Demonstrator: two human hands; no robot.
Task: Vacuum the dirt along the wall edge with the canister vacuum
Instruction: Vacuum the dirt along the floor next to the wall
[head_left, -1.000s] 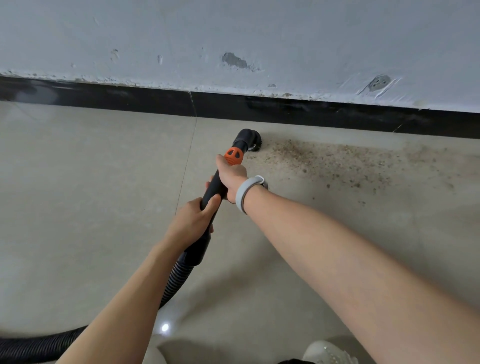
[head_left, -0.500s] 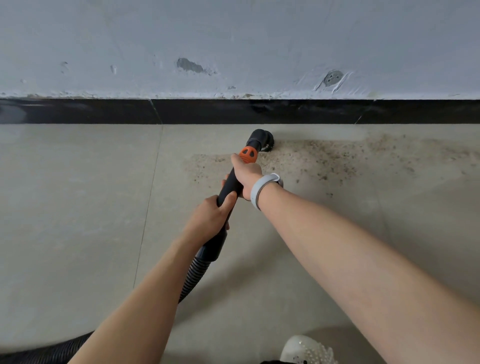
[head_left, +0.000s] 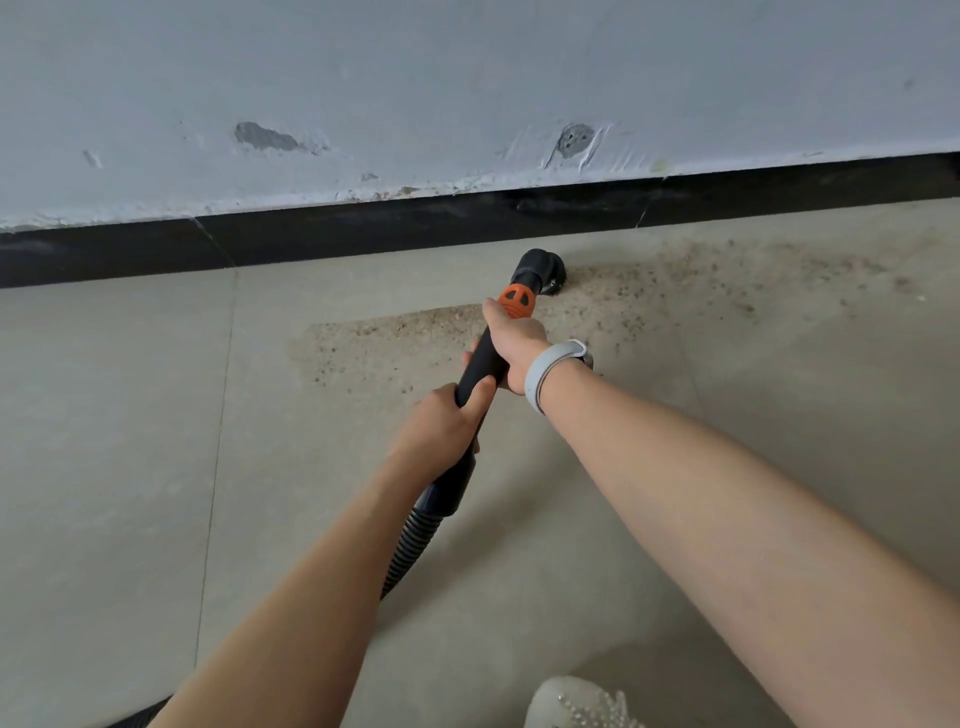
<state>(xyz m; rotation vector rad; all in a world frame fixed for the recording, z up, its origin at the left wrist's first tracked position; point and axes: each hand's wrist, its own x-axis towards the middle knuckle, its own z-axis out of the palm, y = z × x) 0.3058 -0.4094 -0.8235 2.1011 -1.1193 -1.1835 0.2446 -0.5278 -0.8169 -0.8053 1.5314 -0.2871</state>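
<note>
Both hands hold the black vacuum wand (head_left: 480, 364) near the middle of the frame. The left hand (head_left: 441, 431) wraps its fingers around the lower part of the tube, thumb lying along the top, just above where the ribbed hose (head_left: 410, 551) joins it. The right hand (head_left: 514, 343) grips the tube higher up, right behind the orange collar (head_left: 517, 300), and carries a pale grey wristband (head_left: 548, 371).

The round brush nozzle (head_left: 540, 267) sits on the beige tile floor (head_left: 114, 467), close to the black baseboard (head_left: 363, 228) but not touching it. Brown gritty dirt (head_left: 395, 338) spreads in 1 patch left of the wand and another band toward the upper right, along the wall edge. The grey wall (head_left: 415, 78) above shows chipped spots. The hose trails off to the lower left corner. A pale shoe (head_left: 576, 704) shows at the bottom edge.
</note>
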